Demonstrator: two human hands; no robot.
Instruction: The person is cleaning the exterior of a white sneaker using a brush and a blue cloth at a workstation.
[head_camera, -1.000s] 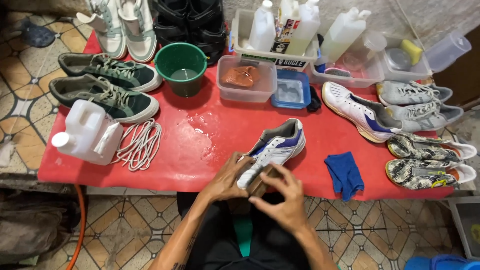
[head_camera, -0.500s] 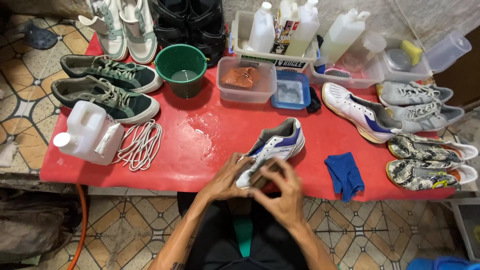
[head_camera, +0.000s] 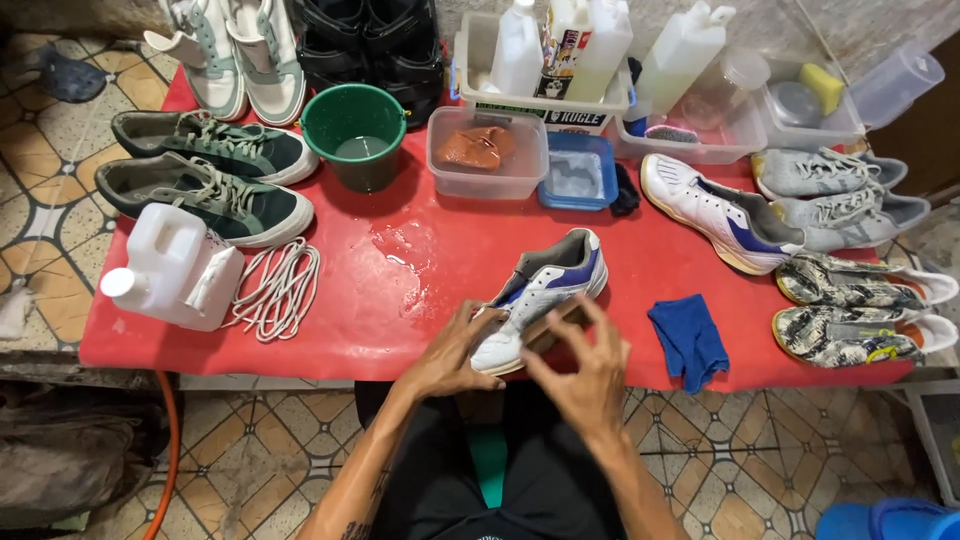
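Shoe (head_camera: 545, 290) on table (head_camera: 420, 280) — laces (head_camera: 278, 288) left, cloth (head_camera: 688, 340) right.

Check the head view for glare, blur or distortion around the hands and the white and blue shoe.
Head view: glare on the wet patch of the glossy red table cover; the right hand is smeared by motion blur at the fingers; the left hand and the white and blue sports shoe are sharper; lighting is soft and even, shadows short; slight wide-angle bending at the frame edges.

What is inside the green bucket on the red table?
The green bucket holds some cloudy water, low in the bucket. Nothing floats on it. The bottom under the water cannot be seen.
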